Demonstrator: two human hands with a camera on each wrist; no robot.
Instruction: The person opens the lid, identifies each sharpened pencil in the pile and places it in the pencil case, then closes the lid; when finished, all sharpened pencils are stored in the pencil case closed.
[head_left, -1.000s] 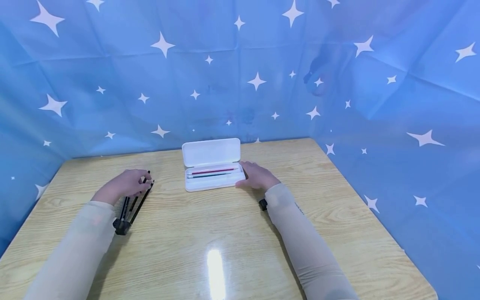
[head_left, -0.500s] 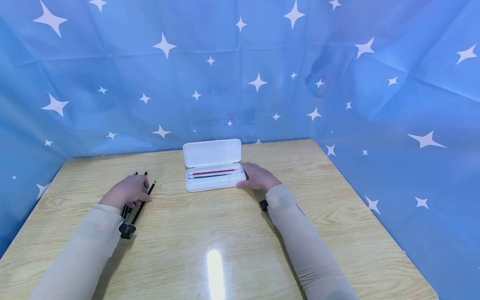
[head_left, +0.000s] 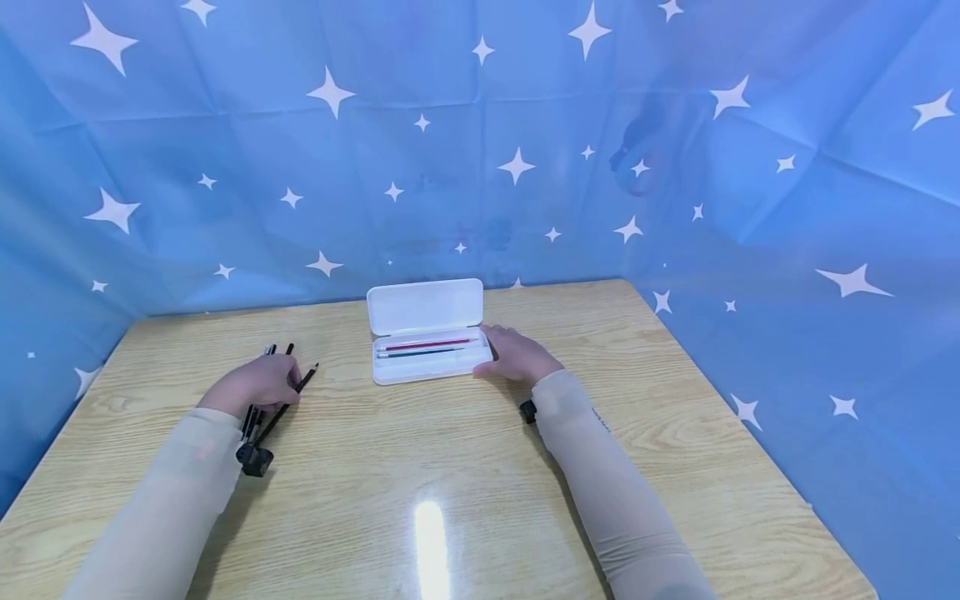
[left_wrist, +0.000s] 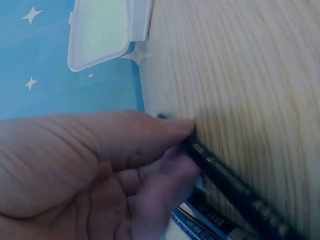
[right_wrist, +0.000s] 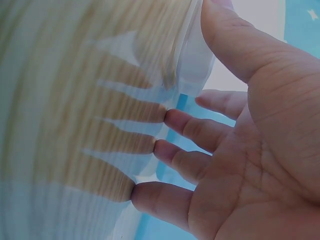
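My left hand [head_left: 258,385] pinches a black pencil [left_wrist: 225,177] between thumb and fingers, its sharpened tip pointing away to the right in the head view. Beneath that hand lie other dark pens or pencils [left_wrist: 212,215], partly hidden. An open white pencil case [head_left: 435,371] stands near the table's back edge with its lid [head_left: 425,307] raised. Inside it are a red pencil [head_left: 427,344] and a dark green or blue pencil [head_left: 420,353]. My right hand [head_left: 519,354] holds the case's right end, thumb at the front corner; in the right wrist view the other fingers [right_wrist: 162,195] are spread against the table.
A light wooden table [head_left: 360,492] carries everything. Behind it and on both sides hangs a blue cloth with white stars [head_left: 420,192]. Black wrist cameras [head_left: 255,460] sit under both sleeves. A bright light reflection [head_left: 431,546] lies on the table's front.
My left hand has moved slightly right and toward me, and its fingers have closed on a black pencil, whose tip has shifted a little right. My right hand and the case stay put.
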